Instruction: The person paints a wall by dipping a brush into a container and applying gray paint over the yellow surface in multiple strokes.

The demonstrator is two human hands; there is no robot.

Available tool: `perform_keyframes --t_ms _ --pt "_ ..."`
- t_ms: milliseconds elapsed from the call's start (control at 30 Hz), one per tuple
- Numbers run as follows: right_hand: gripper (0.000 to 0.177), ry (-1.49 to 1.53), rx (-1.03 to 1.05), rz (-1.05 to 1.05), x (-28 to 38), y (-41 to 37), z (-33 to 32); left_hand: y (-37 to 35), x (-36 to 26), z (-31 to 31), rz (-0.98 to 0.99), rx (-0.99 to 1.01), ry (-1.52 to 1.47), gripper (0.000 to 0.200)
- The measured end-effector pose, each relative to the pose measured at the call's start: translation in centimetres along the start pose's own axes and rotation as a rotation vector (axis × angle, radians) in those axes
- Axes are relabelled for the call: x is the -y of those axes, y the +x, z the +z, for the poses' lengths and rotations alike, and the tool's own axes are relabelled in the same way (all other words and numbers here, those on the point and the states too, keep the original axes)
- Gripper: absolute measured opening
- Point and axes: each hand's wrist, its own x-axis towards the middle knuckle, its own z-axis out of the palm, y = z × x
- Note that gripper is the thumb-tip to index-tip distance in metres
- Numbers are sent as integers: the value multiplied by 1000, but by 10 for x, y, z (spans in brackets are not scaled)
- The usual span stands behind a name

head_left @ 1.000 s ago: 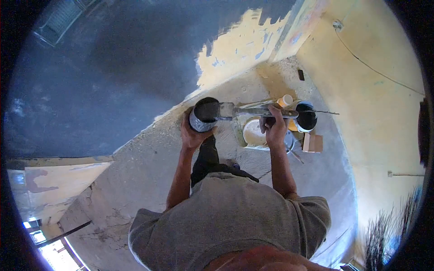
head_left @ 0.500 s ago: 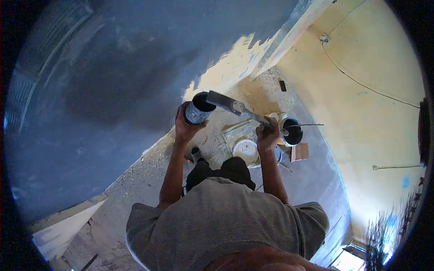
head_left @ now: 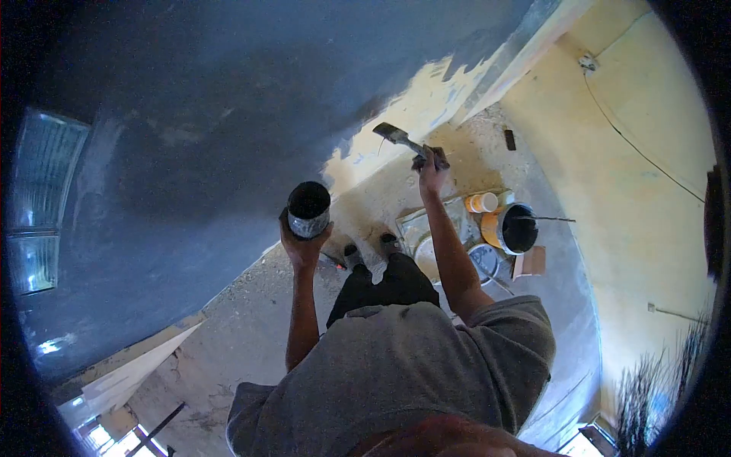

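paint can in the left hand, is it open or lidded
Open: the paint can shows a dark round mouth, no lid, in the left hand; the right hand holds the brush apart.

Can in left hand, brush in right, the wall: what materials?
The can in the left hand: probably metal, dull silvery side, dark inside. The brush in the right hand: flat head dark with paint; handle material too small to tell. The wall: plaster-like, yellow, mostly coated in matt dark blue-grey paint.
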Motion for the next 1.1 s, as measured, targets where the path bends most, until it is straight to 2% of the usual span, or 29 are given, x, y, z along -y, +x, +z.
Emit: perform_keyframes --t_ms 33,100,133,233,300,367,467,500,533,600,667,733,833,867,933,1000,1033,1100 --pt "19 10 5 14 -1 11 10 -4 -6 -1 -125 4 -59 82" --pt "20 81 43 -5 10 25 28 -12 5 -1 -128 -17 -21 82" --pt "19 52 78 -97 12 35 32 -15 10 1 -122 -38 -4 82" --pt "17 172 86 -72 59 42 49 -23 9 7 -140 -51 -53 83" --pt "15 290 46 -84 100 42 60 -27 -12 16 -160 -74 -119 82" --pt "14 368 107 -144 127 48 59 -28 -21 28 -152 -119 -217 81" --pt "15 406 125 -169 159 42 52 -29 -40 41 -124 -73 -179 81" --pt "17 422 143 -196 163 40 46 -33 -29 46 -191 -56 -242 82" --pt "17 427 143 -192 159 37 37 -35 -34 48 -190 -58 -237 82" --pt "20 407 112 -51 141 28 17 -36 -49 51 -108 -44 -171 82" --pt "25 440 148 -92 114 15 -7 -40 -54 49 -115 -32 -181 82" --pt "24 288 51 87 68 6 -31 -47 -56 44 -128 -21 -190 83" --pt "23 158 65 55 13 -2 -60 -59 -55 33 -176 5 -97 86" --pt "23 160 66 62 -9 -3 -65 -63 -52 32 -118 -40 -40 86" --pt "22 228 110 119 -59 6 -67 -70 -26 28 -51 -85 20 87" --pt "22 215 145 112 -87 16 -55 -81 21 27 -248 -118 -359 86" --pt "21 257 169 116 -90 20 -43 -80 -48 27 -185 -95 -260 86" --pt "23 264 192 102 -92 31 -18 -90 -20 20 -235 -82 -268 87"
